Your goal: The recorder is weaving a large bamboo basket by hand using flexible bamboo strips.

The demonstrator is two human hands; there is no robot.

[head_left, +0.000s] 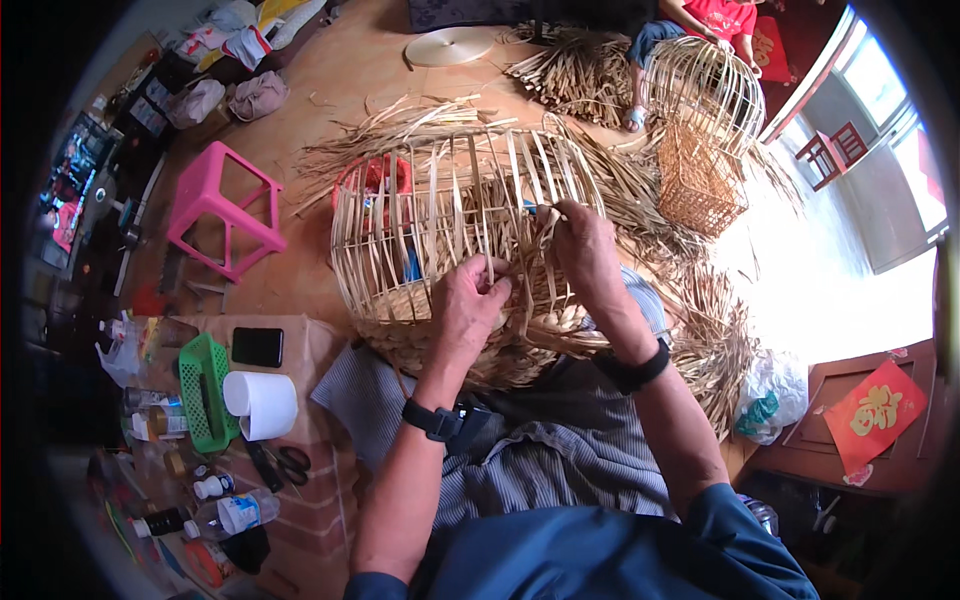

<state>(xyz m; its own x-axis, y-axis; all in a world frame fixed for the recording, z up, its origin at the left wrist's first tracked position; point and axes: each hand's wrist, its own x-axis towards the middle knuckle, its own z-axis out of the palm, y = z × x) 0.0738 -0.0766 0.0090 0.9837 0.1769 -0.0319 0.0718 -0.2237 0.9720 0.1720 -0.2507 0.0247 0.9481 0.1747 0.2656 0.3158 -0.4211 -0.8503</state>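
Observation:
A large round basket frame [350,235] of pale slats stands in front of me, its lower part woven thick with dried straw and resting against the striped cloth [570,465] over my lap. At the basket's near side, my left hand [468,305] has its thumb and fingertips pinched on a strand of straw. Slightly higher and to the right, my right hand [585,250] is closed on a straw strand [550,240] beside the upright slats. Both hands partly hide the weaving behind them. Through the slats a red basket [400,178] shows.
Loose straw [700,290] lies right and behind. A pink stool [225,210] stands left. On the left table are a green plastic basket [207,390], black phone [257,347], white roll [265,405], scissors [292,465] and bottles. Far right, another person [700,20] handles a slatted frame.

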